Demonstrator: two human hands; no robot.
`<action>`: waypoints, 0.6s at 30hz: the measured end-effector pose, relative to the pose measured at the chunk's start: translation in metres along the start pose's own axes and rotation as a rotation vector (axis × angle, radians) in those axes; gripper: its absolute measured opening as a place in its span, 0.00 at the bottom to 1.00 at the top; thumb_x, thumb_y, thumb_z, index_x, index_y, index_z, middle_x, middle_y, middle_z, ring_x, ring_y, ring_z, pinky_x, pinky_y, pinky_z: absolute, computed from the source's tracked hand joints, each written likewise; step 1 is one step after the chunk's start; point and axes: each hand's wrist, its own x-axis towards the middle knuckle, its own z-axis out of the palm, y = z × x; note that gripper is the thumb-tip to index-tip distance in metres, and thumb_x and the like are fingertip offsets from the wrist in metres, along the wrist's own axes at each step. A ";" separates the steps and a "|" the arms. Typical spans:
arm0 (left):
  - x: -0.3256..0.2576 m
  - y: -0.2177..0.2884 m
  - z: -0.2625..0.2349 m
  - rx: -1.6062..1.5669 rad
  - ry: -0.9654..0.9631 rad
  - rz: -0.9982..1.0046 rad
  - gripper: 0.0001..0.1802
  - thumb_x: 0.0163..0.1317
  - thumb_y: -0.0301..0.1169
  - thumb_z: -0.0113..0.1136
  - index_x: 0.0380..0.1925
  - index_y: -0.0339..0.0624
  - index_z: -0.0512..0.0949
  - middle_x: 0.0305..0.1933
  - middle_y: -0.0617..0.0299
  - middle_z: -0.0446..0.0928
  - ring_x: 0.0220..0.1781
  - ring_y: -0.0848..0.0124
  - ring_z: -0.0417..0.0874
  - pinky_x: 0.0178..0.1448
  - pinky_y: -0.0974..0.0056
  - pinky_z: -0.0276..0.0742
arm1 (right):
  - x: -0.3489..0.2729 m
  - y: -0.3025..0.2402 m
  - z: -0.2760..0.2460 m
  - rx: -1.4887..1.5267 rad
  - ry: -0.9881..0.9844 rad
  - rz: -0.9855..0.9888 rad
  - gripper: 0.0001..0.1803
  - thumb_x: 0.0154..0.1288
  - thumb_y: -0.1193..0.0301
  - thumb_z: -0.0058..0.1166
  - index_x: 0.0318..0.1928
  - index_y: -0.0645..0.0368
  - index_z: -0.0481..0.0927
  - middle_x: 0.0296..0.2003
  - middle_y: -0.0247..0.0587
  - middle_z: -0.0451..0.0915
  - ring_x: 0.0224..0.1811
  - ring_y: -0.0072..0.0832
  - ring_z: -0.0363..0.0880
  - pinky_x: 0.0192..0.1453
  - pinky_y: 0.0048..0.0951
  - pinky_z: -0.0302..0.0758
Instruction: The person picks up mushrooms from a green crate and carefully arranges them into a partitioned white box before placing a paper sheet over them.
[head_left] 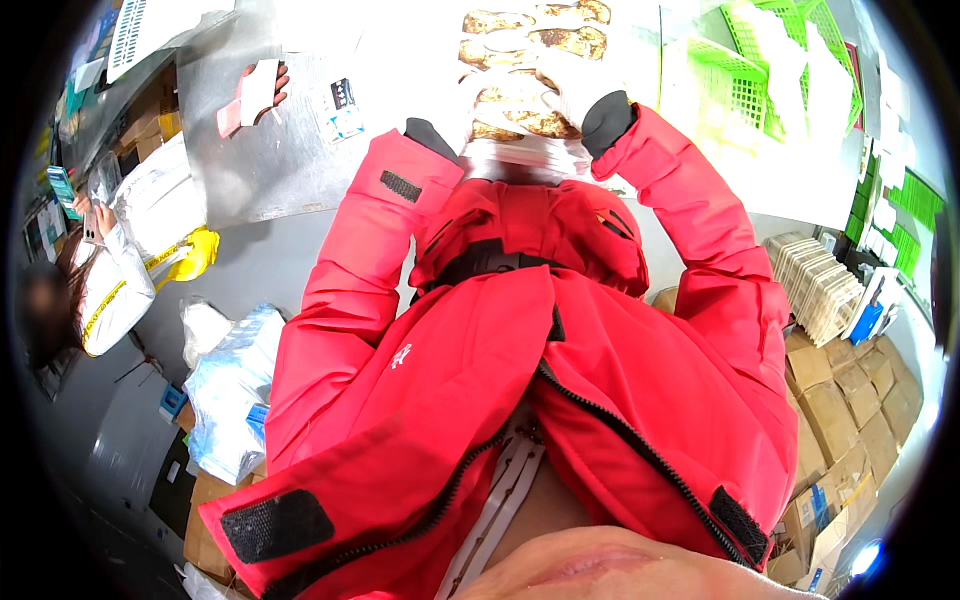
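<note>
Strong glare washes out both of my hands at the top middle, beyond the red sleeves and black cuffs. My left hand (457, 118) is at the left side of a row of flat packs (530, 70) printed with brown, food-like pictures. On their right side is my right hand (572, 98), a white shape against the bright table. The fingers of both hands are lost in the light, so their grip does not show. A stack of whitish, clear-edged sheets or bags (527, 158) lies at the near table edge, between my wrists.
Green plastic baskets (745, 85) stand at the right of the table (690, 180). At left, a grey metal surface (235, 180) bears a small printed packet (343, 110) and another hand (280, 85). A person in white (120, 285) holds a phone. Cardboard boxes (840, 400) lie lower right.
</note>
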 end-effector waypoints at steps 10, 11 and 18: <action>0.011 0.062 -0.017 0.396 -0.101 0.304 0.22 0.51 0.28 0.60 0.48 0.38 0.70 0.47 0.51 0.72 0.46 0.55 0.74 0.47 0.61 0.72 | 0.006 0.002 -0.002 0.108 -0.022 0.153 0.14 0.54 0.73 0.52 0.44 0.54 0.75 0.29 0.44 0.77 0.32 0.41 0.76 0.36 0.34 0.73; 0.003 0.065 -0.016 0.370 -0.134 0.268 0.25 0.50 0.29 0.60 0.50 0.39 0.69 0.50 0.51 0.71 0.50 0.54 0.72 0.52 0.58 0.69 | 0.007 -0.004 -0.004 0.134 -0.012 0.144 0.16 0.54 0.73 0.51 0.46 0.54 0.75 0.29 0.44 0.77 0.31 0.41 0.76 0.36 0.33 0.73; -0.007 0.073 -0.016 0.369 -0.313 0.227 0.31 0.48 0.35 0.60 0.54 0.40 0.66 0.59 0.51 0.66 0.65 0.54 0.61 0.67 0.42 0.45 | -0.031 0.075 -0.060 0.268 0.270 0.482 0.14 0.61 0.65 0.50 0.45 0.58 0.78 0.25 0.34 0.78 0.27 0.19 0.75 0.33 0.21 0.71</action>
